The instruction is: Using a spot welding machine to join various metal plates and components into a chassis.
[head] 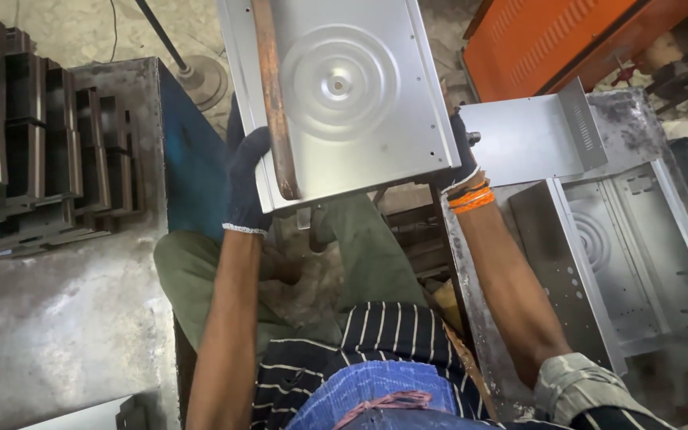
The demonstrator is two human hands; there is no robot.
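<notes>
**Steel panel gripped at both side edges, above the lap**

Held flat in front of the body: a grey sheet-metal panel (344,87) with a round pressed pattern of rings in the middle. Clamped at its near-left edge by the left hand (246,185) in a dark glove, fingers curled over the rim and pressed onto the top face. Gripped at its near-right corner by the right hand (463,155), also gloved, mostly hidden behind the panel edge; closed on the rim, though the fingers cannot be seen well. Orange bands (471,197) around the right wrist.

Just beside the left grip, lying along the panel: a rusty brown bar (274,99), its near end almost touching the gloved fingers.

Below both grips: knees in green trousers (360,255) and a striped shirt (376,334).

Right of the right grip, near: a folded metal sheet with a slotted flap (535,135), resting on a worn table (639,119); further below it, an open metal housing (639,255) with the same ring pattern inside.

Well apart, left of the left grip: stacked dark metal frames (33,135) on a grey surface. Up and right, far: an orange cabinet (551,40).
</notes>
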